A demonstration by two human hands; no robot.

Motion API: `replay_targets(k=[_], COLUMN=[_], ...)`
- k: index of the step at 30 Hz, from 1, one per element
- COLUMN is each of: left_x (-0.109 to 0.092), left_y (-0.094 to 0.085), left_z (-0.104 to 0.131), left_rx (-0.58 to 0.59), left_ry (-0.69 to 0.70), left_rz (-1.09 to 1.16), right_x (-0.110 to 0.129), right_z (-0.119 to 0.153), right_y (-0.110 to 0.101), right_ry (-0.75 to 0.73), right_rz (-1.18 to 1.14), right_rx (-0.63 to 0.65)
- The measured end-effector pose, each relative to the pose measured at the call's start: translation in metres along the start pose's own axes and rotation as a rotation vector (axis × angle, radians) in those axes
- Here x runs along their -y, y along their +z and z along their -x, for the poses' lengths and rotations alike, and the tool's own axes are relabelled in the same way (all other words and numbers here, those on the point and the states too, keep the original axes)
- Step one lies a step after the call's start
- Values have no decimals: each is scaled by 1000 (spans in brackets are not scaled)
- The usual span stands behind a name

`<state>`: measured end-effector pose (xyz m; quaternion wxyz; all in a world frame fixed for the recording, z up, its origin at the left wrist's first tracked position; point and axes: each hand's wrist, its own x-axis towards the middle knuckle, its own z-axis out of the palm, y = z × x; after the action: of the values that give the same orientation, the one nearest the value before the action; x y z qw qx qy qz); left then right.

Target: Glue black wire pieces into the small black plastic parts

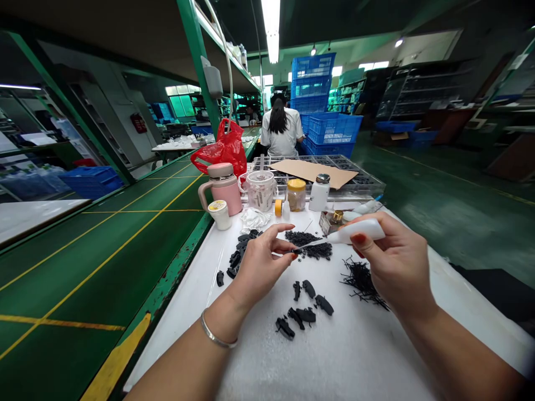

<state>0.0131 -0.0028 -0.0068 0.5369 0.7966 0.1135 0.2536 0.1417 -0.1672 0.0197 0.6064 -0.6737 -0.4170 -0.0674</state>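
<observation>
In my right hand (397, 256) is a white squeeze bottle (361, 229), tilted so its thin nozzle points left. The nozzle tip meets a small black part (296, 251) pinched between the fingertips of my left hand (265, 259); its exact shape is too small to tell. Behind the fingertips lies a pile of tiny black rings (315, 249). Several dark curved plastic pieces (307, 316) are spread on the white table (334, 356) in front of me. More dark pieces (238, 253) are heaped beyond my left hand, and thin black sticks (363, 283) lie below my right hand.
At the table's back stand a pink mug (228, 192), a white tub (219, 216), a clear jar (259, 191), a yellow-lidded jar (296, 196) and a white bottle (320, 193). A green conveyor belt (104, 245) runs along the left. Ahead, a person (282, 128) sits beside blue crates (334, 131).
</observation>
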Motion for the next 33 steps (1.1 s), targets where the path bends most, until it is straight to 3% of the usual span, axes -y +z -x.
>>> replay_targets(k=[33], left_x=[-2], left_y=[0], left_z=[0], left_rx=[6], left_ry=[-3], left_rz=[33], right_x=[-3], right_z=[-2], right_y=[2], right_ry=[30], right_rz=[-20], right_rx=[-10])
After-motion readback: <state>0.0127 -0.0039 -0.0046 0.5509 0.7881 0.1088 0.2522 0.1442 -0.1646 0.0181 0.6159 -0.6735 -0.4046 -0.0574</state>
